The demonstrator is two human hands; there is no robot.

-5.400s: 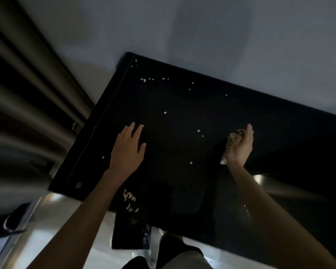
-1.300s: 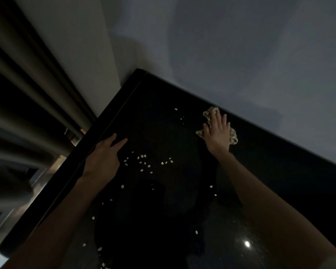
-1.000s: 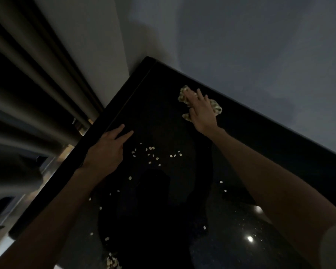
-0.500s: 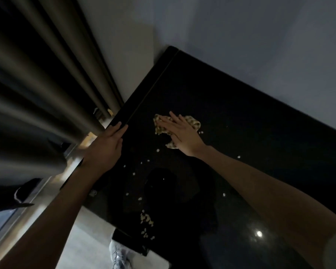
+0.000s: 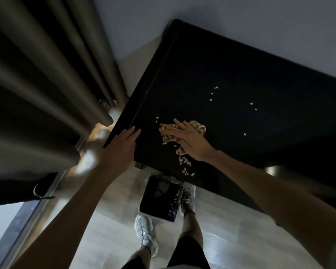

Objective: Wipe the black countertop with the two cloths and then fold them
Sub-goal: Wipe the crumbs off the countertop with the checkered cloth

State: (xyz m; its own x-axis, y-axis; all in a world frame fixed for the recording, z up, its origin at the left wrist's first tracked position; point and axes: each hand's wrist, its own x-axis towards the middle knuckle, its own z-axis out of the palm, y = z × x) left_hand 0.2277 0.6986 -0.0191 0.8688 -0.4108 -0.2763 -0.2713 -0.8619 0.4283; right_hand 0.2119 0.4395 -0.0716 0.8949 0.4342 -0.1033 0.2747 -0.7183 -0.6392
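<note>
I see the right hand (image 5: 190,141) pressing flat, fingers straight, on the patterned cloth (image 5: 168,137) near the black surface's (image 5: 241,74) near left corner. The left hand (image 5: 120,150) lies flat on the left edge, gripping nothing. Crumbs (image 5: 184,162) lie just nearer.

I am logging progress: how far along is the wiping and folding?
Done: a crumb heap lies near the front edge of the countertop. In hand: the right hand presses the cloth flat beside it. Left: stray crumbs farther back, then folding the crumpled cloth.
</note>
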